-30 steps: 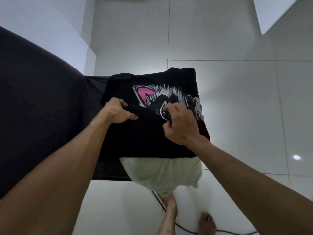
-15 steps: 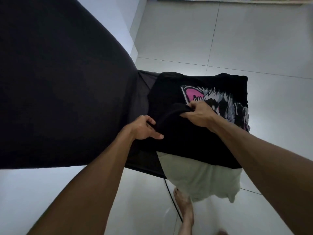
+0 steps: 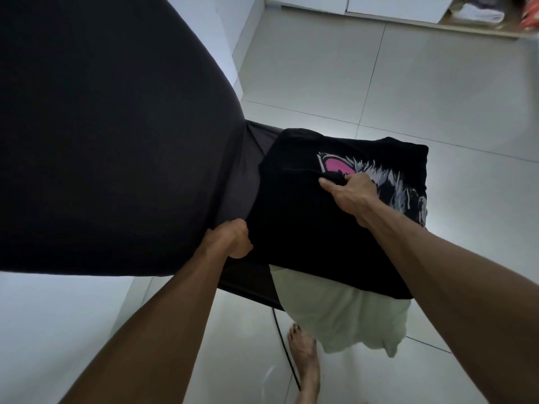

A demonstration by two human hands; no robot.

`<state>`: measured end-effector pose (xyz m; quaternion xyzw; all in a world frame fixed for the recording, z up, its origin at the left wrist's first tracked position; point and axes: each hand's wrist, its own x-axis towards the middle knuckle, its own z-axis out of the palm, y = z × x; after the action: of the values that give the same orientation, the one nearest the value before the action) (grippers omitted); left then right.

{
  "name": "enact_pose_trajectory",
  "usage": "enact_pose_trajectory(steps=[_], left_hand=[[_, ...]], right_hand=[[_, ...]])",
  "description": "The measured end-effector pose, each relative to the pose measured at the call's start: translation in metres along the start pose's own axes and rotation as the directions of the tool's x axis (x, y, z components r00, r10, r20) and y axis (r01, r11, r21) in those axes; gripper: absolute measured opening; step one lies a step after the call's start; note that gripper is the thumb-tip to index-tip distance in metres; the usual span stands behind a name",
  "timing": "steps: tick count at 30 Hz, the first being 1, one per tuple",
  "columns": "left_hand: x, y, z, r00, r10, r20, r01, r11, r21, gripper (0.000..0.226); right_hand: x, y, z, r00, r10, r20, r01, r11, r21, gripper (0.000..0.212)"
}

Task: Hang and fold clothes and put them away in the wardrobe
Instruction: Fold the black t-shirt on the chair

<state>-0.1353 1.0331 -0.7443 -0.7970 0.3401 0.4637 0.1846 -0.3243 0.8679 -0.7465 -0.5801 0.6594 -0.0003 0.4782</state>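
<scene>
While I watch through the head camera, I see the black cotton T-shirt with a pink and grey animal print [image 3: 294, 228] lying folded at the end of a dark-covered surface [image 3: 236, 182], its right part hanging past the surface's edge above the floor. My right hand [image 3: 351, 193] sits on top of the shirt just beside the pink ear of the print, and its fingers [image 3: 328, 183] are curled together, pinching a ridge of the black fabric. My left hand [image 3: 230, 239] is at the shirt's left edge, close to me; its fingers are curled in and appear to grip the fabric, though the cloth hides the tips, so I cannot tell how much they hold. A pale cream garment [image 3: 344, 313] hangs out from under the near edge of the black shirt, drooping toward the floor. On the left, a big dark fabric mass [image 3: 102, 141] fills much of the view and meets the surface. Below lie pale glossy floor tiles [image 3: 379, 83], a thin black cable [image 3: 284, 345] and one bare foot [image 3: 304, 363] beside it. At the top right, an open white wardrobe [image 3: 393, 7] shows folded clothes [image 3: 481, 13] on its bottom shelf, well apart from the shirt.
</scene>
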Motion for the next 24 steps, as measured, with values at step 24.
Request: enact_pose_trajectory(steps=[24], left_hand=[[0.01,0.102,-0.043,0.955,0.017,-0.297,-0.283,0.36,-0.889,0.014]], right_hand=[[0.012,0.016,-0.026,0.974,0.036,0.225,-0.147,0.854,0.498,0.047]])
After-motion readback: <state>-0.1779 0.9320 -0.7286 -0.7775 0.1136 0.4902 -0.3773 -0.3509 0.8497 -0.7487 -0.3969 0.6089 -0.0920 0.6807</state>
